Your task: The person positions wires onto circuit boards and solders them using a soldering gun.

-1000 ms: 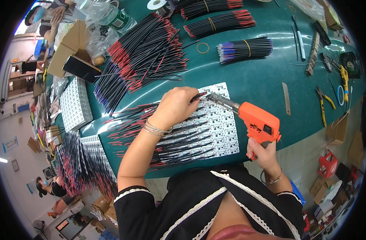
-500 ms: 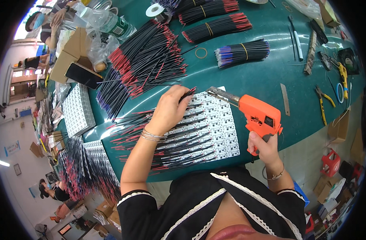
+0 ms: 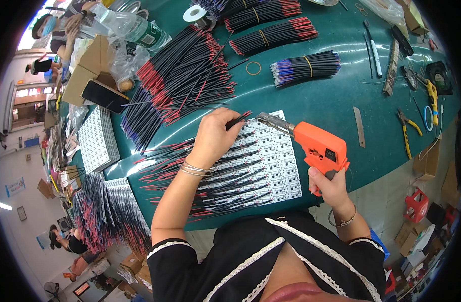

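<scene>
My right hand [image 3: 329, 187] grips the handle of an orange soldering gun [image 3: 318, 146], whose metal front end points left over the top of a white circuit board panel [image 3: 286, 171]. Pinched in the fingers of my left hand [image 3: 218, 133] are a few short black wires [image 3: 242, 119] with red ends, held close to the soldering gun's tip. Rows of black and red wires [image 3: 230, 176] lie across the panel, their loose ends trailing left beneath my left forearm. Whether the tip touches the wires I cannot make out.
Loose black wires [image 3: 190, 70] with red ends are heaped beyond my left hand, near banded wire bundles [image 3: 306, 68]. A stack of white panels [image 3: 97, 138], a phone [image 3: 104, 95] and a wired panel [image 3: 124, 201] stand left. Pliers [image 3: 405, 133] and a metal ruler [image 3: 359, 127] lie right.
The soldering gun and my right hand have shifted slightly left, bringing the tip nearer the pinched wires. My left hand has moved a little to the right.
</scene>
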Tool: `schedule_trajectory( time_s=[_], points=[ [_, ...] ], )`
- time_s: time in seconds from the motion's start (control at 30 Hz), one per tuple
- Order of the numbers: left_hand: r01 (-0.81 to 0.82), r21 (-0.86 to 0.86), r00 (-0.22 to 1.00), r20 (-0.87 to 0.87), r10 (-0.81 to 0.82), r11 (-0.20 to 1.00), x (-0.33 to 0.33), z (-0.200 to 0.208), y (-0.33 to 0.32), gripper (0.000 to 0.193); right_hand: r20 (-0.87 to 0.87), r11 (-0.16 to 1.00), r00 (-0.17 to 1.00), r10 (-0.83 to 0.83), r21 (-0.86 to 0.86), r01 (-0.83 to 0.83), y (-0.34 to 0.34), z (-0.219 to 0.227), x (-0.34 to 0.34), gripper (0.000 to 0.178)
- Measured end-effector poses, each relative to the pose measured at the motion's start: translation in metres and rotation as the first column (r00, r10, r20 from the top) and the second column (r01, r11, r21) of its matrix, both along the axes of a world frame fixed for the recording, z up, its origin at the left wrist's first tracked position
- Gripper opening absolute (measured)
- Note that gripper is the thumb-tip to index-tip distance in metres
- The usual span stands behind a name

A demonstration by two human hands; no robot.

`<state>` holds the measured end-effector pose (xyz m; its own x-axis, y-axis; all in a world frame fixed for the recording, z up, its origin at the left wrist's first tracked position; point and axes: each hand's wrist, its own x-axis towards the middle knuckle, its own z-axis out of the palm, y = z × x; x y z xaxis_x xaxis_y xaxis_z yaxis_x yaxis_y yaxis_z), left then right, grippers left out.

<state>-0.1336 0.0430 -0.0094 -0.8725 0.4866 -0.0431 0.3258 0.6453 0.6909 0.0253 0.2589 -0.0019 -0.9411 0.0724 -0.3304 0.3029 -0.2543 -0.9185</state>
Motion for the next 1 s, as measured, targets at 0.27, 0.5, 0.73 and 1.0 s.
schedule_trajectory(
  time_s=[0.27, 0.5, 0.73, 1.0],
  points=[
    [0.038, 0.003, 0.997, -0.065, -0.038, 0.999, 0.0021, -0.0078, 0.0041, 0.014, 0.0, 1.0, 1.0, 0.019, 0.008, -0.019, -0.001, -0.0005, -0.0016, 0.017],
    [0.042, -0.027, 0.995, -0.086, -0.044, 0.999, 0.0016, -0.0087, 0.0033, 0.014, 0.053, 0.999, 0.997, 0.048, 0.009, -0.048, -0.0013, -0.0006, -0.0029, 0.014],
    [0.067, -0.036, 0.992, -0.102, -0.071, 0.997, -0.0004, -0.0064, 0.0055, 0.014, 0.053, 0.999, 0.998, 0.03, 0.041, -0.033, -0.0029, 0.0, -0.0036, 0.012],
    [0.102, -0.059, 0.988, -0.112, -0.108, 0.993, -0.0016, -0.0052, 0.0057, 0.013, 0.035, 1.0, 0.999, 0.018, 0.006, -0.019, 0.0017, 0.0003, 0.0013, 0.013]
  ],
)
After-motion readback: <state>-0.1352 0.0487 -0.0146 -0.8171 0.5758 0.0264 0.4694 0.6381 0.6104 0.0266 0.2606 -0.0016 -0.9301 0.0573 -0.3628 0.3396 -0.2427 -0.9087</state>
